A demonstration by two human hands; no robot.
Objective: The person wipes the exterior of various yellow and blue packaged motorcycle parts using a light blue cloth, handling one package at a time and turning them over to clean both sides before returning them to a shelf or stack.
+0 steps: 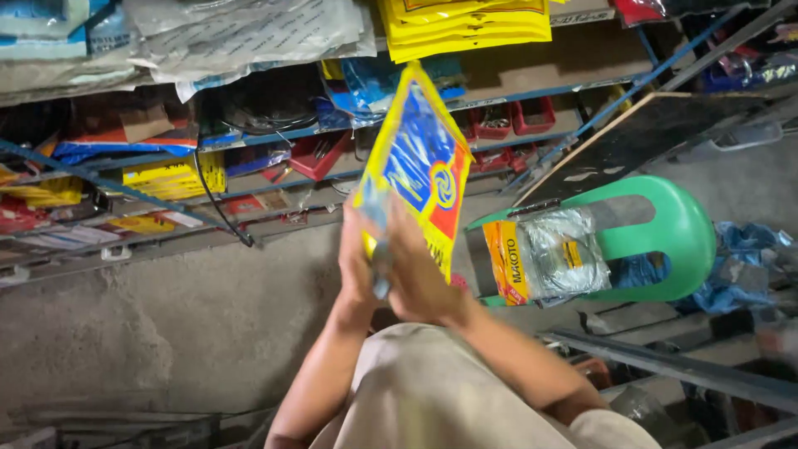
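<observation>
We grip a yellow-blue packet (420,166) w/ both hands, left hand (359,258) & right hand (420,278), mid-frame; green chair (682,229) w/ bagged part (553,258) right, shelves (249,141) behind.

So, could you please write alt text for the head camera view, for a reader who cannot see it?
Both hands, left hand and right hand, hold up a flat yellow and blue packet before cluttered shelves of packaged goods. To the right, a clear bagged part lies on a green plastic stool.
</observation>
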